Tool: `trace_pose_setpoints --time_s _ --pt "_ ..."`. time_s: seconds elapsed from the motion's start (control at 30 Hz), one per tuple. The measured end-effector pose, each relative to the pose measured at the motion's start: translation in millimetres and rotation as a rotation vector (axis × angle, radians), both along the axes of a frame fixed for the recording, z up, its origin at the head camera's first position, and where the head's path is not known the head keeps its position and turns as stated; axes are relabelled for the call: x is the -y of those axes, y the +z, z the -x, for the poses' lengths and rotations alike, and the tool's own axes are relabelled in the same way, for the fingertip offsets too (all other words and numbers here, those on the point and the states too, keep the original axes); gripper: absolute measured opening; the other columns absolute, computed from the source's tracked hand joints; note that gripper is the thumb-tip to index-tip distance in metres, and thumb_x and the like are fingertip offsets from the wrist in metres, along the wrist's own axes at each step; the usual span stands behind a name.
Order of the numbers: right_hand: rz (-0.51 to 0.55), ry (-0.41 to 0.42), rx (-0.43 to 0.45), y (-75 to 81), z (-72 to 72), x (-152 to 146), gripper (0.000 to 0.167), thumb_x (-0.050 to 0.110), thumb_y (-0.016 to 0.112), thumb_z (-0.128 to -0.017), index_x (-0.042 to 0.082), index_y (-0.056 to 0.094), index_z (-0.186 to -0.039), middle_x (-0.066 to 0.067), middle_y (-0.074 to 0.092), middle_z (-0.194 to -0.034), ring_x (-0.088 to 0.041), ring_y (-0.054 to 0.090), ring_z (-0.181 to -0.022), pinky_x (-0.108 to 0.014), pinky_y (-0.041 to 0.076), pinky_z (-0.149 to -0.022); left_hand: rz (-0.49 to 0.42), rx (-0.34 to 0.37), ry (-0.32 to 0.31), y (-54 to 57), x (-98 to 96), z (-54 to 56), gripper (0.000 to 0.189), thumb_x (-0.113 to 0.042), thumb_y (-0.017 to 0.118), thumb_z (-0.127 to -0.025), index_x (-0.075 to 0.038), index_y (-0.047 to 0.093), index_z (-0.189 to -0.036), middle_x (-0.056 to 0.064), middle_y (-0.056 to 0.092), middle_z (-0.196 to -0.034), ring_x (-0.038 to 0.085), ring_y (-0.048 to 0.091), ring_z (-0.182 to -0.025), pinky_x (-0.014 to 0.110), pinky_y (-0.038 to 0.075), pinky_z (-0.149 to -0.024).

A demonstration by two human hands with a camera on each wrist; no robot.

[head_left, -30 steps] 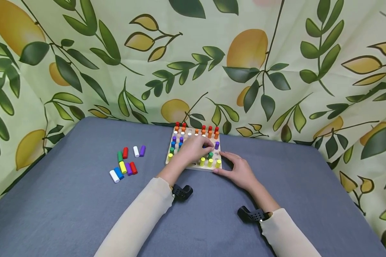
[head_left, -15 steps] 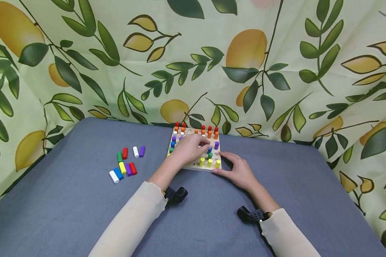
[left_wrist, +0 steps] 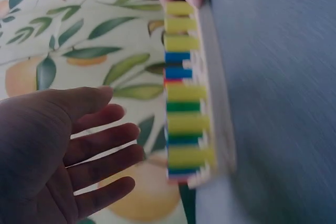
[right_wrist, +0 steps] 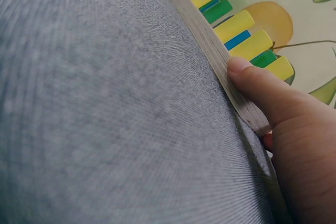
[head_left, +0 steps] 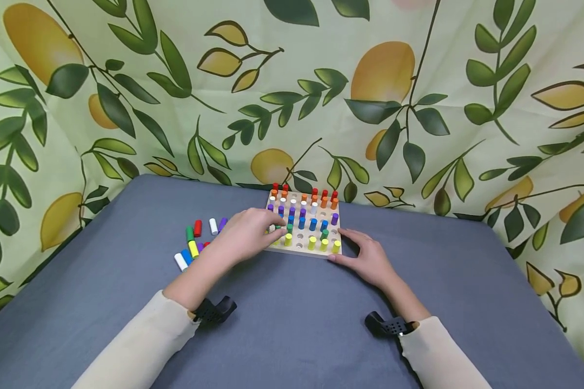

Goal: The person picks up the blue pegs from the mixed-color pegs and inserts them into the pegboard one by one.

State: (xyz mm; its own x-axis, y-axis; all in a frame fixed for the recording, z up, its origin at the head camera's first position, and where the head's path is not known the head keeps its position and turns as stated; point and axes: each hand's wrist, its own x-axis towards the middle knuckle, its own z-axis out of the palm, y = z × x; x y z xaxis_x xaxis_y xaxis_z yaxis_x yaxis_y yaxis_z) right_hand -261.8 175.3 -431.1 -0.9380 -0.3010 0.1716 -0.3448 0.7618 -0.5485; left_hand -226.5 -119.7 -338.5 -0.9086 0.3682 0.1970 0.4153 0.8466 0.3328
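A pale wooden pegboard (head_left: 302, 250) with rows of coloured pegs lies at the back of the table in the head view. My left hand (head_left: 250, 232) hovers over its left front part, hiding some pegs there. The left wrist view shows that hand (left_wrist: 39, 140) with parted, relaxed fingers and nothing in them. My right hand (head_left: 367, 261) grips the board's right front corner. Its thumb (right_wrist: 260, 85) presses the front edge in the right wrist view, the other fingers mostly hidden. Blue pegs (head_left: 313, 224) and yellow pegs (head_left: 312, 243) stand upright, with a few bare holes between.
Loose pegs lie left of the board, among them a white peg (head_left: 181, 262), a green peg (head_left: 190, 233) and a red peg (head_left: 198, 228). My left arm partly covers this group. A leaf-and-fruit patterned cloth (head_left: 292, 124) hangs behind the grey tabletop (head_left: 292, 324).
My left hand has moved left and back from the middle of the board, uncovering the blue pegs, and its fingers have parted. The right hand stays at the corner. The head view has shifted slightly.
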Motion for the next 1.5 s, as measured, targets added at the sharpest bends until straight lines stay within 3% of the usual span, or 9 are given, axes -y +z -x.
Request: trace_pose_setpoints --time_s 0.27,0.4,0.63,0.97,1.13,1.27,1.5 --pt "-0.007 -0.003 -0.005 -0.4 1.2 -2.5 0.077 0.053 0.078 -0.083 0.016 0.055 -0.146 -0.020 0.052 -0.151 -0.041 0.045 -0.143 -0.062 0.034 -0.117 -0.044 -0.118 0.031 -16.7 58.4 -17.5 0.015 -0.020 0.069 -0.096 -0.013 0.079 -0.104 0.001 0.078 -0.098 0.019 0.073 -0.093 0.042 0.058 -0.081" --pt "-0.001 0.001 -0.011 -0.9 2.0 -1.7 0.076 0.053 0.078 -0.083 0.017 0.056 -0.146 -0.020 0.052 -0.151 -0.041 0.045 -0.143 -0.061 0.033 -0.117 -0.102 -0.089 0.074 -24.8 87.5 -27.7 0.015 -0.021 0.071 -0.095 -0.013 0.080 -0.103 -0.001 0.077 -0.094 0.017 0.071 -0.089 0.042 0.057 -0.080" --pt "-0.007 0.002 -0.016 -0.3 2.4 -1.4 0.077 0.055 0.078 -0.083 0.016 0.055 -0.146 -0.020 0.052 -0.150 -0.041 0.046 -0.142 -0.062 0.034 -0.116 -0.166 -0.027 0.149 -35.5 121.7 -46.9 0.018 -0.027 0.080 -0.087 -0.016 0.080 -0.101 -0.006 0.075 -0.088 0.015 0.063 -0.080 0.027 0.045 -0.068" --pt "0.003 0.002 -0.011 -0.3 2.1 -0.8 0.078 0.055 0.078 -0.082 0.016 0.056 -0.146 -0.019 0.053 -0.150 -0.040 0.046 -0.143 -0.061 0.034 -0.117 -0.139 -0.066 0.160 -48.4 143.2 -57.5 0.020 -0.023 0.084 -0.082 -0.016 0.080 -0.100 0.002 0.076 -0.094 0.015 0.062 -0.080 0.028 0.046 -0.067" --pt "0.002 0.002 -0.003 -1.8 1.9 0.9 0.078 0.056 0.078 -0.082 0.016 0.056 -0.146 -0.018 0.053 -0.150 -0.039 0.046 -0.143 -0.060 0.034 -0.117 -0.119 -0.093 0.161 -52.4 148.5 -59.6 0.023 -0.022 0.088 -0.078 -0.016 0.080 -0.098 0.003 0.076 -0.097 0.021 0.066 -0.086 0.039 0.053 -0.075" --pt "0.012 0.001 -0.006 -1.5 2.4 1.8 0.078 0.054 0.079 -0.082 0.015 0.056 -0.145 -0.019 0.054 -0.150 -0.039 0.047 -0.142 -0.060 0.035 -0.116 -0.095 -0.109 0.126 -54.7 151.2 -59.1 0.025 -0.018 0.088 -0.076 -0.015 0.080 -0.099 0.005 0.076 -0.104 0.029 0.070 -0.099 0.052 0.055 -0.087" --pt "0.006 -0.001 0.000 0.8 1.6 -0.3 0.079 0.054 0.079 -0.082 0.014 0.056 -0.146 -0.020 0.053 -0.150 -0.040 0.046 -0.142 -0.061 0.035 -0.117 -0.110 -0.151 0.073 -59.2 151.9 -54.0 0.023 -0.007 0.086 -0.077 -0.013 0.079 -0.098 0.005 0.075 -0.104 0.027 0.070 -0.097 0.050 0.056 -0.085"
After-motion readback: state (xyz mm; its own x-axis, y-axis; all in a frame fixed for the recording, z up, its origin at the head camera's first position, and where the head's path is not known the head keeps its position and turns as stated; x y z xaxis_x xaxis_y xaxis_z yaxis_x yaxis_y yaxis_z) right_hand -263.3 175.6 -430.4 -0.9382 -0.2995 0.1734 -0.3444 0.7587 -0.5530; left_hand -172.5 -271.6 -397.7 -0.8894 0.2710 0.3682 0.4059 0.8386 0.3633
